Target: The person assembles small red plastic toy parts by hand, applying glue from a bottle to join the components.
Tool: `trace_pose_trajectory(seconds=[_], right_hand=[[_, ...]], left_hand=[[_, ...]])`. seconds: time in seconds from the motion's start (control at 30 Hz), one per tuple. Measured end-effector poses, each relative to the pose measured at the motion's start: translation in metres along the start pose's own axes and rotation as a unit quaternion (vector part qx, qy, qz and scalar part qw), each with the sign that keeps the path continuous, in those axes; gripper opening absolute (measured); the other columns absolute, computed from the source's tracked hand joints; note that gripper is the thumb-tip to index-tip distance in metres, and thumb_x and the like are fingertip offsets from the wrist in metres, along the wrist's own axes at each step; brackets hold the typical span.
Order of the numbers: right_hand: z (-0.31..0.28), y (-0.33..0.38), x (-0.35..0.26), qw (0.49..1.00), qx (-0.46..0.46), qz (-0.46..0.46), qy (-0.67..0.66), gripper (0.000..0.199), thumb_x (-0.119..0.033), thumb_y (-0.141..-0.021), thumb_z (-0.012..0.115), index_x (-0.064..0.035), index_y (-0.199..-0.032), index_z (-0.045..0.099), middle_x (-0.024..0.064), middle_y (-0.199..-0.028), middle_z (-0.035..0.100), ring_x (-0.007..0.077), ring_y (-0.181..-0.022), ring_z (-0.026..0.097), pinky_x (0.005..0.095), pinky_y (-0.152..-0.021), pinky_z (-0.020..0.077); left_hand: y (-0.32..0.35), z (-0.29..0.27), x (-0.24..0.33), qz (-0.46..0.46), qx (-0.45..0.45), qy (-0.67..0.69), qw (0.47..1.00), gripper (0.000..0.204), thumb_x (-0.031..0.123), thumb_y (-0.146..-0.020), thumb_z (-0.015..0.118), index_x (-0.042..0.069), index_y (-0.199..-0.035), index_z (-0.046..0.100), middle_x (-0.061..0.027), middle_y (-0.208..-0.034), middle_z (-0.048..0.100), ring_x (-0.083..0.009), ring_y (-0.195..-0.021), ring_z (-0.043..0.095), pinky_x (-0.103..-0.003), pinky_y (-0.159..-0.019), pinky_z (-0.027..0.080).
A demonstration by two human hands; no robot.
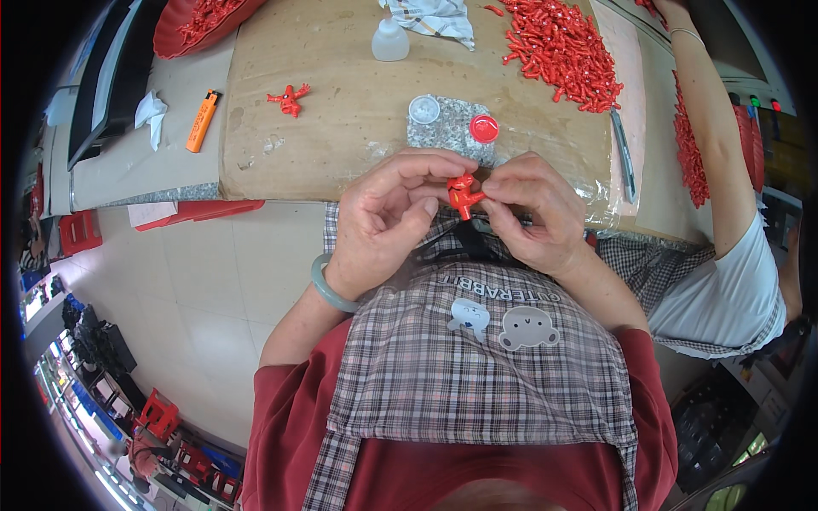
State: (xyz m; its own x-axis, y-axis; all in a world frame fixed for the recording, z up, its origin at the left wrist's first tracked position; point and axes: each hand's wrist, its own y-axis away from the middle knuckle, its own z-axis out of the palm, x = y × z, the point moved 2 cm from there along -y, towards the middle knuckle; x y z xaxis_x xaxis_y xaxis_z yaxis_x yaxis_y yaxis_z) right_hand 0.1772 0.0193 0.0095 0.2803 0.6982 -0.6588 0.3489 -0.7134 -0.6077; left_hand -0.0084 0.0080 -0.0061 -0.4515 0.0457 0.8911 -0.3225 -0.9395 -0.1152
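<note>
Between my two hands, just off the table's near edge, is a small red toy figure (461, 194) with a touch of yellow on it. My left hand (385, 203) curls beside it, its fingertips reaching the figure's top. Thumb and forefinger of my right hand (538, 204) pinch a red part at the figure's right side. Beyond my hands lie a small open pot with a white rim (423, 109) and a red paint pot (484, 128), both on a speckled grey block (452, 121). Another red figure (290, 99) lies on the cardboard to the left.
A pile of small red parts (564, 53) covers the back right, with a craft knife (625, 157) near it. An orange lighter (203, 121), crumpled tissue (152, 117), white squeeze bottle (390, 41), cloth (434, 17) and red basin (200, 25) stand around. A co-worker's arm (716, 128) reaches in at right.
</note>
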Motion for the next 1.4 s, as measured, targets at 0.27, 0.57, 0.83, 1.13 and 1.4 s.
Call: trace_pose_trajectory(seconds=[0.27,0.57,0.83,1.13,1.4], right_hand=[[0.001,0.003,0.001,0.988,-0.021,0.138,-0.070,0.022,0.007,-0.073,0.067,-0.0013,-0.093,0.064,0.0111,-0.085,0.065,0.0194,-0.074,0.066,0.0273,-0.062,0.0519],[-0.002,0.007,0.007,0.905,-0.165,0.353,-0.168,0.013,0.006,-0.087,0.059,0.0046,-0.099,0.059,0.0077,-0.095,0.062,0.0109,-0.086,0.061,0.0246,-0.074,0.0512],[0.002,0.006,0.010,0.935,-0.091,0.302,-0.161,0.013,0.000,-0.077,0.068,-0.0035,-0.089,0.063,0.0013,-0.070,0.059,0.0065,-0.060,0.055,0.0209,-0.051,0.0427],[0.002,0.006,0.010,0.936,-0.106,0.306,-0.140,0.011,-0.001,-0.077,0.068,-0.0031,-0.087,0.063,0.0016,-0.068,0.059,0.0065,-0.059,0.056,0.0210,-0.050,0.0431],[0.003,0.007,0.012,0.930,-0.109,0.320,-0.145,0.011,-0.002,-0.078,0.069,-0.0028,-0.087,0.063,0.0017,-0.067,0.060,0.0070,-0.059,0.057,0.0216,-0.051,0.0445]], left_hand=[[0.000,0.001,-0.001,-0.054,0.034,0.022,0.998,0.030,-0.010,-0.087,0.057,-0.006,-0.117,0.054,-0.0146,-0.115,0.060,-0.0196,-0.105,0.062,-0.031,-0.092,0.052],[0.000,-0.001,-0.002,-0.059,0.039,-0.053,0.996,0.027,-0.010,-0.085,0.059,-0.005,-0.111,0.061,-0.0108,-0.110,0.060,-0.0171,-0.100,0.063,-0.028,-0.085,0.055],[-0.001,0.001,-0.001,-0.058,0.042,-0.081,0.994,0.028,-0.009,-0.083,0.061,-0.005,-0.111,0.062,-0.0104,-0.109,0.059,-0.0170,-0.099,0.064,-0.027,-0.085,0.055],[0.000,0.000,-0.002,-0.076,0.052,-0.087,0.992,0.027,-0.008,-0.083,0.063,-0.004,-0.110,0.063,-0.0100,-0.108,0.059,-0.0171,-0.099,0.065,-0.027,-0.086,0.055],[-0.001,0.000,-0.002,-0.070,0.064,-0.112,0.989,0.025,-0.009,-0.082,0.064,-0.005,-0.107,0.065,-0.0097,-0.104,0.059,-0.0167,-0.095,0.066,-0.026,-0.084,0.056]])
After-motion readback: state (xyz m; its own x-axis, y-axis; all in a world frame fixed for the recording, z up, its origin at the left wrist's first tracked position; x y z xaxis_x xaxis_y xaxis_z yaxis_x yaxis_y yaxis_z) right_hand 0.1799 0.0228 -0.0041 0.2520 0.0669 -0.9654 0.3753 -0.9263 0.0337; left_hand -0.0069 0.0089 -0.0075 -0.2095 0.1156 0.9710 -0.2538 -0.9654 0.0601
